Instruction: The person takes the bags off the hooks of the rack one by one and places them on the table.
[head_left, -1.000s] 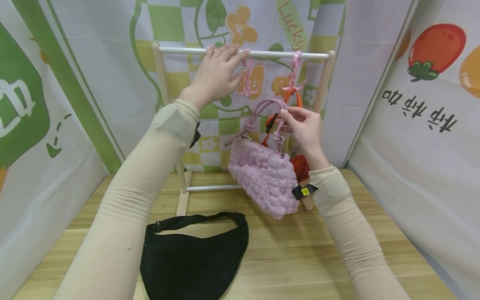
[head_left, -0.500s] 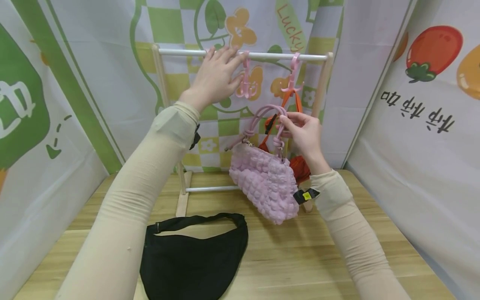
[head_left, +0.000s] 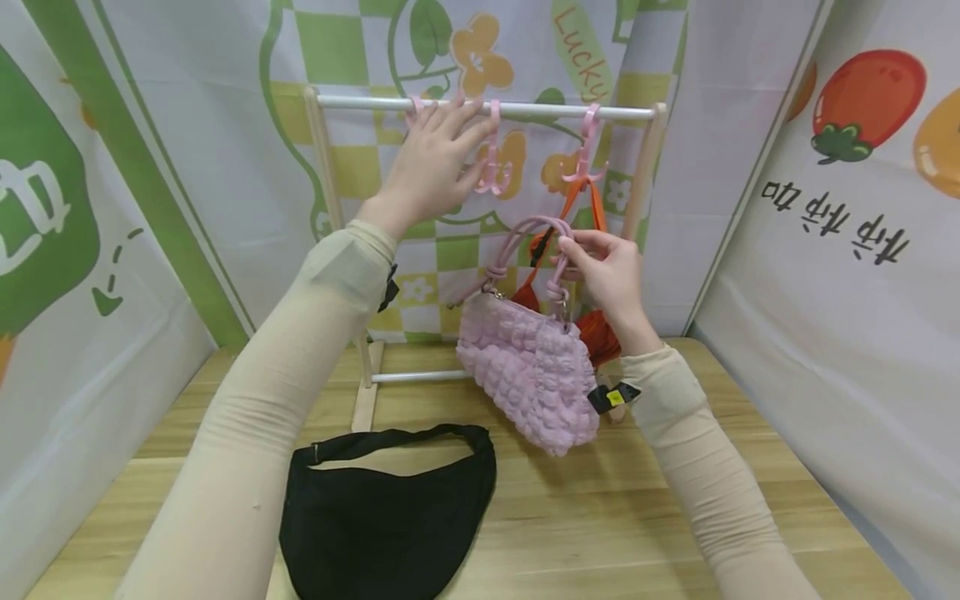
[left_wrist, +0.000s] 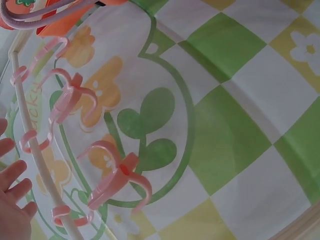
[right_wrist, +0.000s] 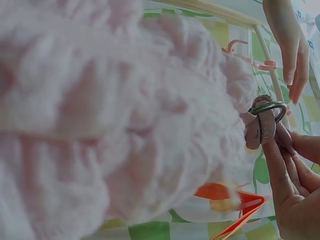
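My right hand [head_left: 613, 271] pinches the cord handle [head_left: 538, 220] of a puffy pink handbag [head_left: 525, 367], which hangs tilted in front of the rack. Its bubbly fabric fills much of the right wrist view, with a metal ring [right_wrist: 278, 106] beside the fingers. My left hand [head_left: 435, 167] is raised at the rack's top rod [head_left: 540, 109], fingers extended and holding nothing. Pink hooks hang on this rod: a middle hook [head_left: 492, 154], a right hook [head_left: 590, 146], and a left hook [left_wrist: 117, 180] mostly hidden by the left hand in the head view.
An orange bag [head_left: 600, 337] hangs by its strap from the right hook, partly behind the pink handbag. A black crescent-shaped bag [head_left: 382, 525] lies on the wooden table [head_left: 637, 517] in front. Wooden posts [head_left: 643, 179] hold the rod; printed cloth stands behind.
The right hand and pink handbag have sunk slightly. My left hand has shifted a little, and the top of the left hook now shows beside its fingertips.
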